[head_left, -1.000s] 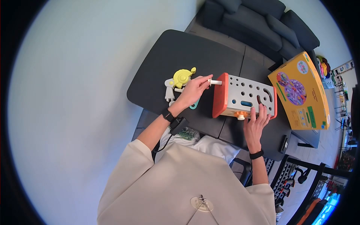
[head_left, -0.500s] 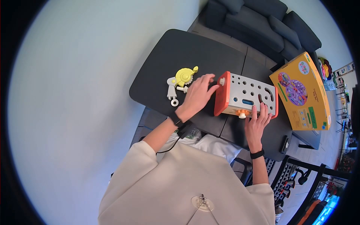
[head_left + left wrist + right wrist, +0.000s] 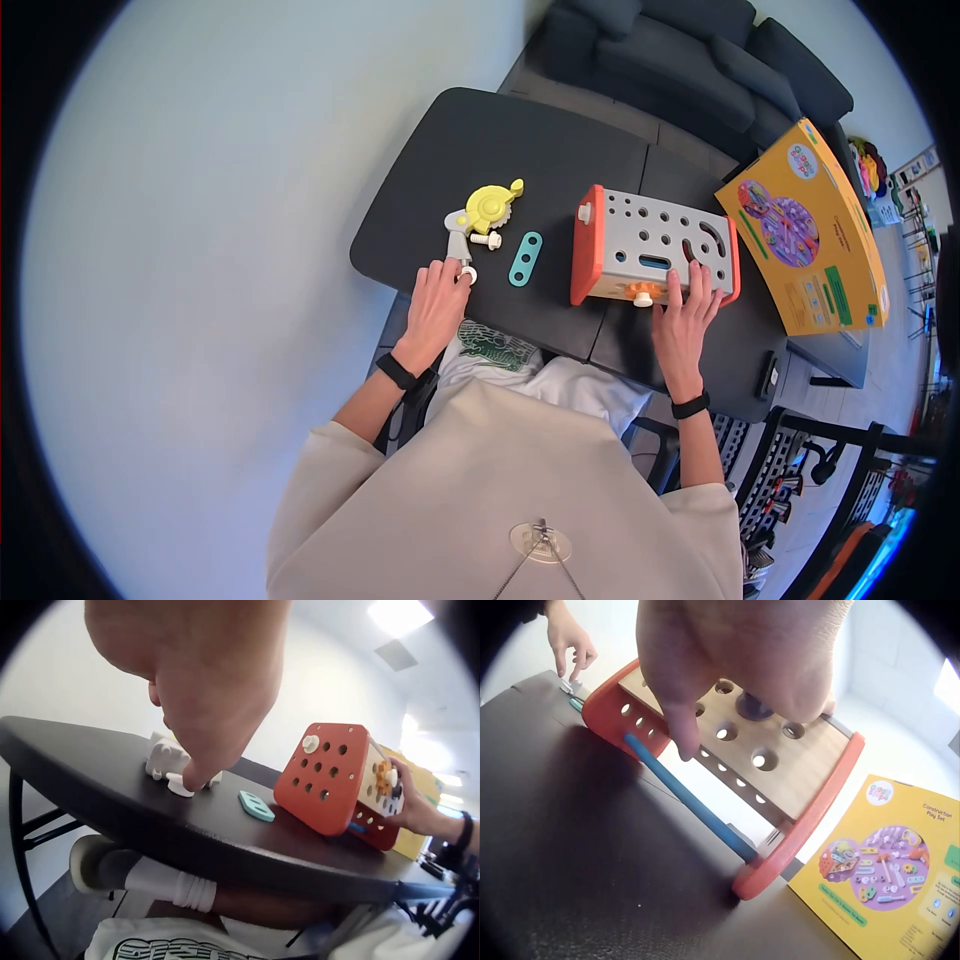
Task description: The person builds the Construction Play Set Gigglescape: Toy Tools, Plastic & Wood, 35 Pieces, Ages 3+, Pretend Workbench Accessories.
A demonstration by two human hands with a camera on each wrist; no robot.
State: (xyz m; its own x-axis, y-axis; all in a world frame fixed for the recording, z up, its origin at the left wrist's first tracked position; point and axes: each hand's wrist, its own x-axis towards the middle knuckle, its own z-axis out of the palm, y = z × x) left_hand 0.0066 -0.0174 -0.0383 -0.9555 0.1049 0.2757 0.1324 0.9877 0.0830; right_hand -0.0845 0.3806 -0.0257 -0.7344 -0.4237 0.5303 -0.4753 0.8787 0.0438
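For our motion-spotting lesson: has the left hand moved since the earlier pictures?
Yes: against the table, the left hand has moved left, to the white ring.

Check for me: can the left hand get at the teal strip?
Likely yes: the left hand is at the white ring, and only bare tabletop shows between ring and teal strip.

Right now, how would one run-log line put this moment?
left hand: fingertip at white ring | right hand: holding perforated toy box | teal strip: lying between hands, untouched
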